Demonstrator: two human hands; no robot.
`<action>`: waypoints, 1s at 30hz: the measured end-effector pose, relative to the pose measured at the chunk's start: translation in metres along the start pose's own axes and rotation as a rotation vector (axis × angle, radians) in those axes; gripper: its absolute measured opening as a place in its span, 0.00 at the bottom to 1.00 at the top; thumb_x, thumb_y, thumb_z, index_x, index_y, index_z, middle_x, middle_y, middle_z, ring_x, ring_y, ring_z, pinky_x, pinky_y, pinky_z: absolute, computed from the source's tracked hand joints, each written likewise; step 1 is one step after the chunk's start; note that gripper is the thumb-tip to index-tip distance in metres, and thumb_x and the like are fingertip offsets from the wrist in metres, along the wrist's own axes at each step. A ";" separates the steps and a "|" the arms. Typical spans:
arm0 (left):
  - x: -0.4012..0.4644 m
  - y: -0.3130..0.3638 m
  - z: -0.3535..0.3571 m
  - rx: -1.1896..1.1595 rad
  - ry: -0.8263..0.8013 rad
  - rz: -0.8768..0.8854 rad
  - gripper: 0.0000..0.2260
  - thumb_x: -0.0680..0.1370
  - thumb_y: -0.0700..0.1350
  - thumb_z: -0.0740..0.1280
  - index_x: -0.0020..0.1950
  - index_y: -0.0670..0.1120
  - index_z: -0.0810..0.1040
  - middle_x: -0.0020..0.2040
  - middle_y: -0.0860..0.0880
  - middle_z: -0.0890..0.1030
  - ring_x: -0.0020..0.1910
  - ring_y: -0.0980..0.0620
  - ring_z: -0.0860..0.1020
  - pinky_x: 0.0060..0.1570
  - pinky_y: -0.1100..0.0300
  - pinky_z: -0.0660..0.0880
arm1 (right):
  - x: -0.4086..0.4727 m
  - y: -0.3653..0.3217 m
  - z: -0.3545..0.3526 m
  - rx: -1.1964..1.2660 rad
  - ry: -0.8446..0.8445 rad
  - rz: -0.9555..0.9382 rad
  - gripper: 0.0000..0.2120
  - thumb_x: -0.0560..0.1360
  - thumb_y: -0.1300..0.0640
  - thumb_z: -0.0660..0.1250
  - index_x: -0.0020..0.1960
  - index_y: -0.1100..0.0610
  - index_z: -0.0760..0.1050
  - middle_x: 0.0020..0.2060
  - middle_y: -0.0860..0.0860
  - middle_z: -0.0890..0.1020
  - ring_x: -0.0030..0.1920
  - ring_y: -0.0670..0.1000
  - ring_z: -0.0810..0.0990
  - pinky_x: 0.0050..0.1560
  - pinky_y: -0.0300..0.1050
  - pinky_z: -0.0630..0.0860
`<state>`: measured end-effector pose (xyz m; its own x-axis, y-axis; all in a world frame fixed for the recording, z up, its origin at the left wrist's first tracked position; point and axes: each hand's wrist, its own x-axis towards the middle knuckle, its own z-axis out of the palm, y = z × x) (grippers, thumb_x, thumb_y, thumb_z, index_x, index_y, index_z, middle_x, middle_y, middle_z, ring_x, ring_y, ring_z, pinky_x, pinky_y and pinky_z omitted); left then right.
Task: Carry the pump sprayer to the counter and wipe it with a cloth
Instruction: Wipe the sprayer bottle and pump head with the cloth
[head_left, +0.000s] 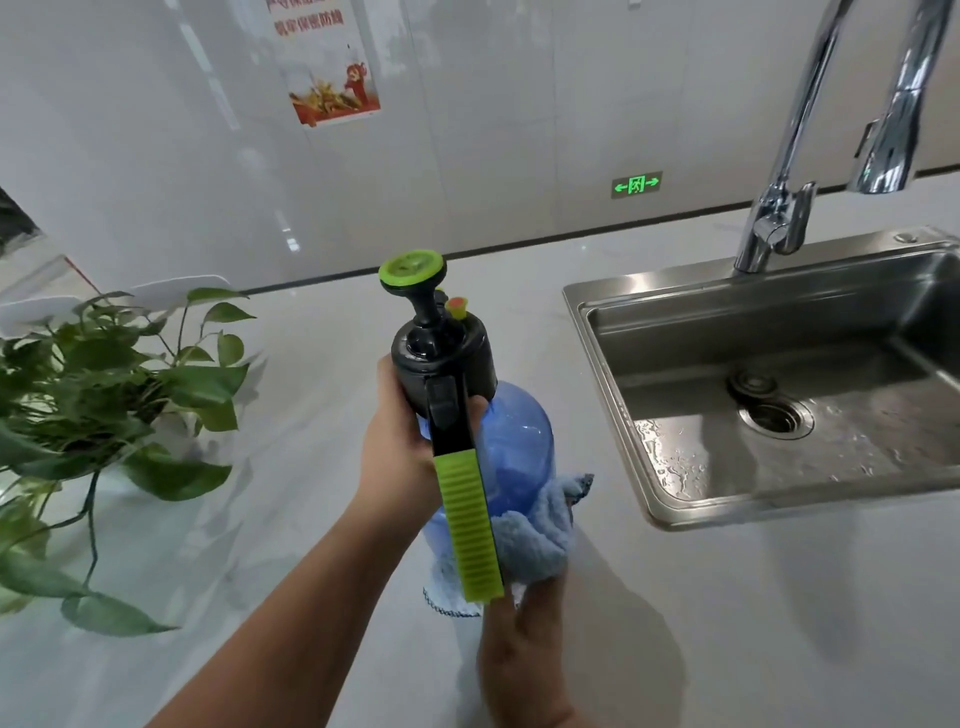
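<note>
The pump sprayer (514, 441) has a clear blue bottle, a black head, a green pump knob and a long green trigger handle. It is held above the pale counter (727, 597), tilted toward me. My left hand (400, 457) grips its neck just under the black head. My right hand (524, 654) presses a light blue cloth (535, 540) against the bottle's lower right side. The green handle hides part of the cloth and the bottle's base.
A leafy green plant (93, 415) stands at the left on the counter. A steel sink (779, 395) with a wet basin and a chrome tap (784, 197) lies at the right. A glossy white wall backs the counter.
</note>
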<state>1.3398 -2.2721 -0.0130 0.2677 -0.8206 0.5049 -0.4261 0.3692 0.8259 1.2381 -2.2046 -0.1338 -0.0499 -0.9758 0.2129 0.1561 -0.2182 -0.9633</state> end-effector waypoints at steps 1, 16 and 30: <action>0.000 0.001 0.000 -0.007 -0.004 -0.006 0.22 0.71 0.50 0.70 0.62 0.62 0.68 0.54 0.67 0.80 0.52 0.61 0.80 0.52 0.48 0.77 | 0.006 -0.004 0.002 0.020 0.014 -0.020 0.37 0.74 0.45 0.64 0.76 0.65 0.59 0.79 0.52 0.58 0.78 0.49 0.56 0.75 0.44 0.58; 0.037 -0.048 -0.019 -0.234 -0.041 -0.279 0.20 0.75 0.25 0.59 0.34 0.48 0.72 0.26 0.62 0.82 0.25 0.71 0.77 0.31 0.68 0.76 | 0.107 -0.093 -0.008 -0.546 -0.087 -0.050 0.09 0.75 0.46 0.57 0.48 0.46 0.74 0.41 0.45 0.80 0.45 0.49 0.79 0.42 0.46 0.73; 0.026 -0.003 -0.041 -0.068 -0.388 -0.002 0.14 0.66 0.48 0.71 0.46 0.41 0.80 0.38 0.64 0.83 0.38 0.76 0.78 0.38 0.79 0.71 | 0.132 -0.106 -0.035 -0.463 -0.318 0.095 0.05 0.65 0.53 0.61 0.35 0.49 0.76 0.24 0.40 0.79 0.26 0.37 0.76 0.26 0.28 0.70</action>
<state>1.3835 -2.2763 0.0076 -0.0836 -0.9206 0.3815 -0.3640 0.3846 0.8483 1.1805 -2.3101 -0.0094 0.2536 -0.9629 0.0918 -0.3064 -0.1700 -0.9366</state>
